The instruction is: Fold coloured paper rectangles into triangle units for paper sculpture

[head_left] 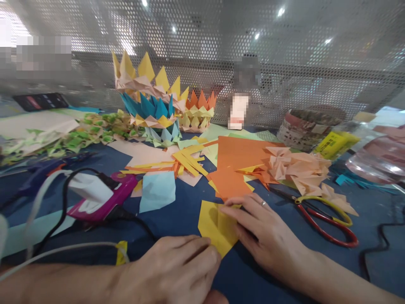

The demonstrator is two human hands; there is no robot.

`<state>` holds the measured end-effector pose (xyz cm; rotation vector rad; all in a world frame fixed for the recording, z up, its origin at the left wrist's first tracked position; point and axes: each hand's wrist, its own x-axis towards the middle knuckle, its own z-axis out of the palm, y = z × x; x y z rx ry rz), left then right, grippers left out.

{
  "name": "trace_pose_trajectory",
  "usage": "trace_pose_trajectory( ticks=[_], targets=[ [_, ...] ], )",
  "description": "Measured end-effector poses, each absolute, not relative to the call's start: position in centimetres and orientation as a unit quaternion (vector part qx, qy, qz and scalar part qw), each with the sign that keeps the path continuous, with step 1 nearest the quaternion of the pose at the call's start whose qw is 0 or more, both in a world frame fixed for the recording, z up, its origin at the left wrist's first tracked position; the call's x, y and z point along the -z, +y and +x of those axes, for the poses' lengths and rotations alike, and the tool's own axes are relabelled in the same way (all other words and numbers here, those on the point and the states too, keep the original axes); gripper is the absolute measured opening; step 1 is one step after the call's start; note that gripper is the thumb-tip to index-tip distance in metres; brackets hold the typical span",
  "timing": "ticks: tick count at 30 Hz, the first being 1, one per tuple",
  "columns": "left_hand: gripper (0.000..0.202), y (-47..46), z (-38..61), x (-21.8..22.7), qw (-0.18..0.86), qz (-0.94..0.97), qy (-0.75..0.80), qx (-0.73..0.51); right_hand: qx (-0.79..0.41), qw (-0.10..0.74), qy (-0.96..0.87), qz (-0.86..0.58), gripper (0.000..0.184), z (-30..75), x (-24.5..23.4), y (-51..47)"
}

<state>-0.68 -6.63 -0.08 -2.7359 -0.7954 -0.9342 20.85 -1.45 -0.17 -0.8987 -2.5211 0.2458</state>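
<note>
A sheet of yellow paper [212, 218] with a crease down it lies low over the blue tabletop, between my hands. Curled fingers of my left hand [182, 266] grip its lower left corner; the thumb is mostly hidden underneath. My right hand [257, 226], with a ring on one finger, holds the upper right edge between fingers and thumb. Just beyond the yellow sheet lies orange paper [238, 158]. To the right rest scissors [329, 215] with red and yellow handles. A light blue paper piece [158, 192] lies to the left.
Folded paper crowns [152, 109] stand stacked at the back, before a perforated metal screen [196, 38]. A purple power strip [104, 202] with cables sits left, near a dark blue glue gun [41, 175]. Peach folded pieces [284, 164], a round container [303, 126] and clear plastic [379, 156] are right.
</note>
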Motion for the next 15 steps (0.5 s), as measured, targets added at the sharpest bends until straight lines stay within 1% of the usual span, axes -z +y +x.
trace_pose_trajectory(
  ticks=[4, 8, 15],
  targets=[
    [0.042, -6.54, -0.8, 0.11, 0.078, -0.913, -0.252, 0.312, -0.113, 0.226, -0.89, -0.381, 0.031, 21.01, 0.44, -0.88],
    [0.035, -6.19, -0.85, 0.11, 0.077, -0.917, -0.245, 0.305, -0.149, 0.241, -0.876, -0.39, 0.025, 20.96, 0.38, -0.78],
    [0.029, -5.69, -0.78, 0.29, 0.068, -0.928, -0.247, 0.271, -0.188, 0.245, -0.858, -0.41, 0.023, 20.62, 0.18, -0.69]
  ],
)
